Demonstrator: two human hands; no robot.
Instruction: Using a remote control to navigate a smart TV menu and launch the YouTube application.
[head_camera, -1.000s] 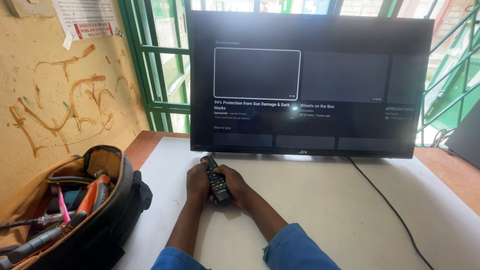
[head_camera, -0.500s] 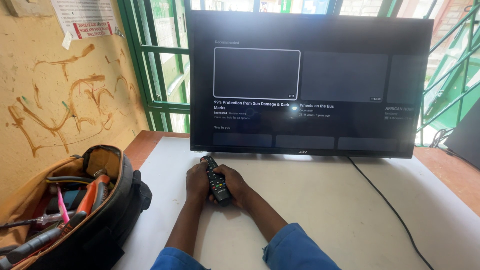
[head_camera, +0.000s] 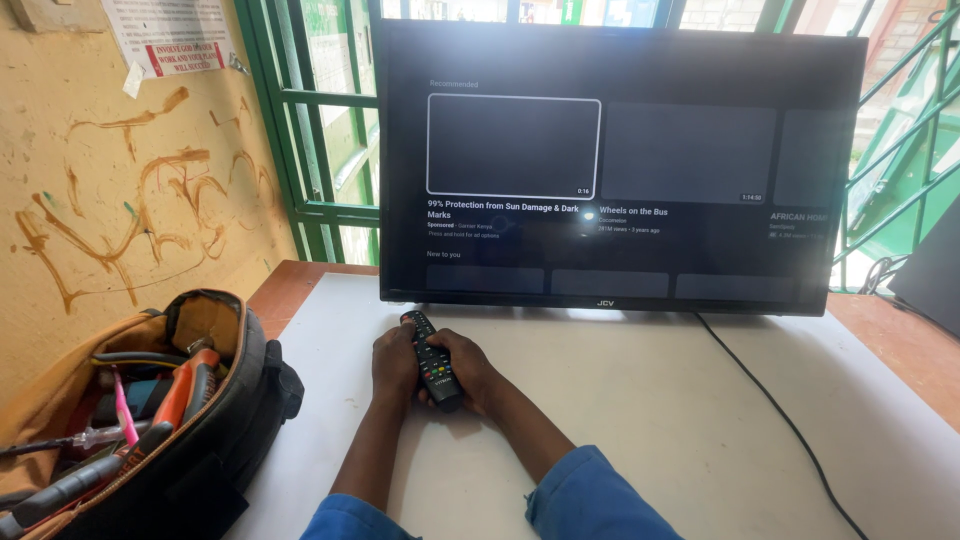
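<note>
both of your hands are on the remote (head_camera: 429, 362), which lies low in the middle of the frame, just below the tv (head_camera: 620, 165). your left hand (head_camera: 394, 362) cups its left edge with fingers curled about the body, and your right hand (head_camera: 470, 372) is wrapped around the lower right side; both are clamped on it, resting on the white bench (head_camera: 640, 420). whether a thumb is on a button i cannot tell from here.

the remote's top end points up toward the bottom edge of the tv, and that looks right: keep that end aimed at the screen and uncovered by your fingers. the screen shows a dark menu with one tile outlined in white at upper left, so press one button at a time and watch that outline for a response before pressing again. keep your wrists down on the bench so the remote stays steady.

the open tool bag (head_camera: 140, 420) sits at lower left, near your left forearm but apart from it; mind your elbow there. the black cable (head_camera: 770, 400) runs off to the lower right, well apart from your hands.
</note>
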